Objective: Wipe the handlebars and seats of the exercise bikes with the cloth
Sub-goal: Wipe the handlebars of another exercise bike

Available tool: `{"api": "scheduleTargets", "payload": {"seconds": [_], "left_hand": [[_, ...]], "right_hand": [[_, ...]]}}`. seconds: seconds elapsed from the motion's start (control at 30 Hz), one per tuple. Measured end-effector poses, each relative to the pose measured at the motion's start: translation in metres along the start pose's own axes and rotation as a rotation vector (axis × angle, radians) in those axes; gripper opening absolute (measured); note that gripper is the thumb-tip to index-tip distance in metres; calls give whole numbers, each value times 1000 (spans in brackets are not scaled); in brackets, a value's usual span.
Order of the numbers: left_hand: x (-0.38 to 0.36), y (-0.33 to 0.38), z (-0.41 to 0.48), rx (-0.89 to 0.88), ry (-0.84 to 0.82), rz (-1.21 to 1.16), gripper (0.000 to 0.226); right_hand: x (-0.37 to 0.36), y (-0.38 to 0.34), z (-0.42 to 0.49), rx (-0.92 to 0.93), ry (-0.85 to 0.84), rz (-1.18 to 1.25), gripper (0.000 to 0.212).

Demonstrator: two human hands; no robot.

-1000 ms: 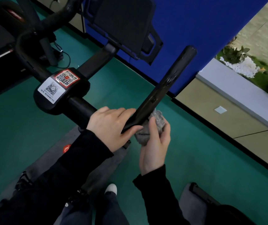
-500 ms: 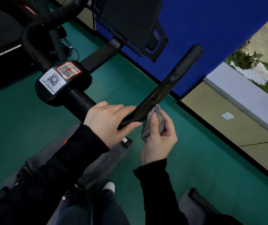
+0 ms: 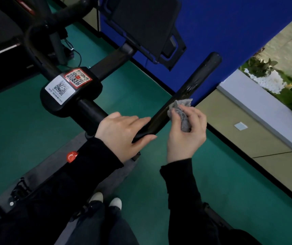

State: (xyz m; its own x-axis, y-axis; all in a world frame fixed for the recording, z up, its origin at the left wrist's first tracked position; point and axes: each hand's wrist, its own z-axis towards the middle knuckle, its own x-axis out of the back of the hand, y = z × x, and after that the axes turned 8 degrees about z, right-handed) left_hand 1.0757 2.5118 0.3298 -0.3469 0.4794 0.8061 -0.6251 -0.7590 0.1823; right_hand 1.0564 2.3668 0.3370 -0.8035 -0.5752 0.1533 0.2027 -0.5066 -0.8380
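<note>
One view only: head-worn wide-angle. It looked forward and steeply down over the handlebar (image 3: 194, 85) from close range. The left hand (image 3: 122, 131) and right hand (image 3: 185, 133) sat near frame centre, sleeves running out at 6 to 7 o'clock. Shoes (image 3: 96, 198) showed at 6 o'clock on the green floor (image 3: 141, 82). The frame was rolled: the blue panel (image 3: 230, 32) ran diagonally from 12 toward 3 o'clock, window ledge (image 3: 265, 110) at 3, QR-label hub (image 3: 71, 85) at 10.

Left of centre, the black plastic handlebar hub (image 3: 81, 101) bore a white QR-code sticker (image 3: 60, 89) and a red QR-code sticker (image 3: 78, 78); the small print was unreadable.
</note>
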Motion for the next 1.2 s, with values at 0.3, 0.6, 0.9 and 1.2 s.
{"api": "scheduleTargets", "payload": {"seconds": [0.3, 0.6, 0.9, 1.2], "left_hand": [[-7, -1, -2, -16, 52, 2, 43], [-6, -1, -3, -4, 51, -18, 43], [-4, -2, -2, -8, 33, -19, 43], [-2, 1, -1, 24, 37, -13, 41]], "right_hand": [[5, -11, 10, 150, -207, -180, 13], [2, -15, 24, 100, -251, -205, 11], [9, -28, 65, 340, -668, -423, 16], [-15, -44, 115, 390, -1334, -431, 12]]}}
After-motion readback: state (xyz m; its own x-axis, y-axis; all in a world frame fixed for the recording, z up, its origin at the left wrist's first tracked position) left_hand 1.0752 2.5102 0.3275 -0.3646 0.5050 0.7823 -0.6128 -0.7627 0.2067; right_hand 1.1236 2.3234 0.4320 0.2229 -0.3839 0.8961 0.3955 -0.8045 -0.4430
